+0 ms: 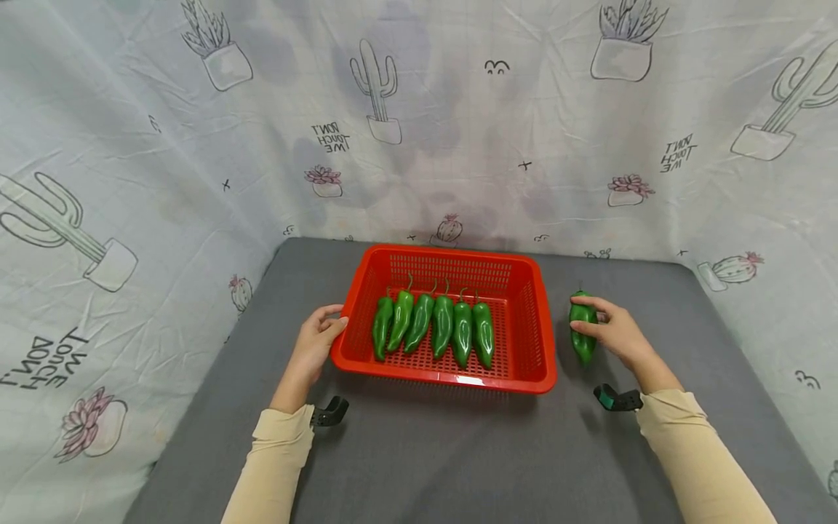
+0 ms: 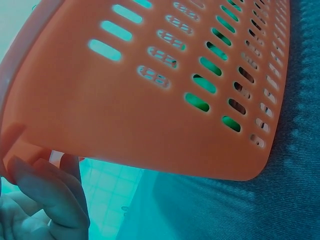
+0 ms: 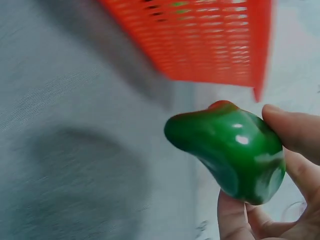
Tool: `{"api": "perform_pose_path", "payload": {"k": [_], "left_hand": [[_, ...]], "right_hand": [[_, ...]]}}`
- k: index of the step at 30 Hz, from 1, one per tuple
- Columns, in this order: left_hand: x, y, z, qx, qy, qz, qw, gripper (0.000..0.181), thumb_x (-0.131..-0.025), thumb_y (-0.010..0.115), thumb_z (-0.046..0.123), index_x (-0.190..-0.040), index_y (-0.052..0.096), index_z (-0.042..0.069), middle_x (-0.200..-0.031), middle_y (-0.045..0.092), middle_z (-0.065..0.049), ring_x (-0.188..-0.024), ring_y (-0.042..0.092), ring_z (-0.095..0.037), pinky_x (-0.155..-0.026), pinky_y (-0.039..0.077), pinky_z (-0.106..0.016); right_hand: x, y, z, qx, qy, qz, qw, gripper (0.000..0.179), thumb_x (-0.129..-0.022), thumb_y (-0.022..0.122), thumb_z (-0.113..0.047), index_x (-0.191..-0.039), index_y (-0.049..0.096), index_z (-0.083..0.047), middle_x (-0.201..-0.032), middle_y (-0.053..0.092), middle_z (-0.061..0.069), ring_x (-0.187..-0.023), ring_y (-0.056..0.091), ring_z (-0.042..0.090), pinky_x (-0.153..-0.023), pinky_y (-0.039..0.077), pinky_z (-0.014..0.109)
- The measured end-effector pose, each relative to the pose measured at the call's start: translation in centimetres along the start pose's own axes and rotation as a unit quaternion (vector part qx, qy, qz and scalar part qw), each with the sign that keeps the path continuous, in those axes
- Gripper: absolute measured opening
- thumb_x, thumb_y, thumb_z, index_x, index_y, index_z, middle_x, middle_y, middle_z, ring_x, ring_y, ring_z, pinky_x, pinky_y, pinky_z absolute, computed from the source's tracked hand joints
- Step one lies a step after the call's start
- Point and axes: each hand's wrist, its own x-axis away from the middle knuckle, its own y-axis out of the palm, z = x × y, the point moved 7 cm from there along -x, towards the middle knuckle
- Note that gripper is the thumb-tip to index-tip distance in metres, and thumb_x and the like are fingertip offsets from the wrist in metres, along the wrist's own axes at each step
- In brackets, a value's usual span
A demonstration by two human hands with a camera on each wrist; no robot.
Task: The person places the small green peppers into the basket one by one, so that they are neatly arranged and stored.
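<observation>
My left hand (image 1: 318, 340) grips the left rim of a red plastic basket (image 1: 445, 378), thumb on top. In the left wrist view, its fingers (image 2: 55, 195) curl at the rim beside the slotted wall (image 2: 115, 120). Several green peppers (image 1: 443, 325) lie side by side in the basket, stems toward the far wall. To the right of the basket, my right hand (image 1: 618, 333) pinches another green pepper (image 1: 582, 342) between thumb and fingers. The right wrist view shows this pepper (image 3: 235, 150) held above the table, its tip toward the camera, apart from the basket.
A grey cloth (image 1: 419, 451) covers the table. Behind it and at both sides hangs a pale curtain (image 1: 445, 167) printed with cacti. Each wrist wears a black strap mount, the left one (image 1: 332, 413) near the basket's front left corner.
</observation>
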Motion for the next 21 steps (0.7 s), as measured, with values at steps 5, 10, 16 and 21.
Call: {"api": "perform_pose_path", "payload": {"k": [5, 10, 16, 21], "left_hand": [[0.0, 0.0, 0.2, -0.002, 0.002, 0.0, 1.0, 0.04, -0.098, 0.052, 0.017, -0.134, 0.044, 0.003, -0.113, 0.058, -0.022, -0.082, 0.062, -0.012, -0.071, 0.052, -0.022], [0.0, -0.1, 0.2, 0.004, 0.0, -0.001, 1.0, 0.039, -0.098, 0.052, 0.014, -0.134, 0.044, 0.003, -0.113, 0.057, -0.023, -0.081, 0.063, -0.012, -0.07, 0.052, -0.023], [0.0, -0.1, 0.2, 0.003, 0.002, -0.002, 1.0, 0.039, -0.097, 0.053, 0.015, -0.134, 0.045, 0.005, -0.113, 0.058, -0.023, -0.082, 0.063, -0.013, -0.07, 0.052, -0.024], [0.1, 0.0, 0.1, -0.001, 0.003, -0.008, 1.0, 0.041, -0.098, 0.052, 0.017, -0.135, 0.044, 0.003, -0.116, 0.057, -0.025, -0.086, 0.063, -0.018, -0.071, 0.052, -0.023]], "right_hand": [[0.1, -1.3, -2.0, -0.015, -0.018, 0.033, 0.9992, 0.06, -0.091, 0.063, -0.032, -0.142, 0.041, -0.008, -0.125, 0.05, 0.022, -0.087, 0.052, 0.001, -0.074, 0.046, 0.024], [0.1, -1.6, -3.4, -0.032, -0.034, 0.042, 0.998, 0.059, -0.091, 0.063, -0.031, -0.142, 0.042, -0.012, -0.128, 0.048, 0.018, -0.096, 0.05, 0.004, -0.073, 0.046, 0.022], [0.0, -1.3, -4.9, -0.051, -0.043, 0.039, 0.997, 0.056, -0.091, 0.063, -0.033, -0.141, 0.044, -0.015, -0.125, 0.049, 0.012, -0.102, 0.048, 0.009, -0.075, 0.047, 0.022], [-0.1, -1.1, -6.4, -0.068, -0.05, 0.039, 0.9957, 0.053, -0.092, 0.063, -0.032, -0.139, 0.046, -0.016, -0.115, 0.05, 0.002, -0.098, 0.051, 0.007, -0.075, 0.047, 0.021]]}}
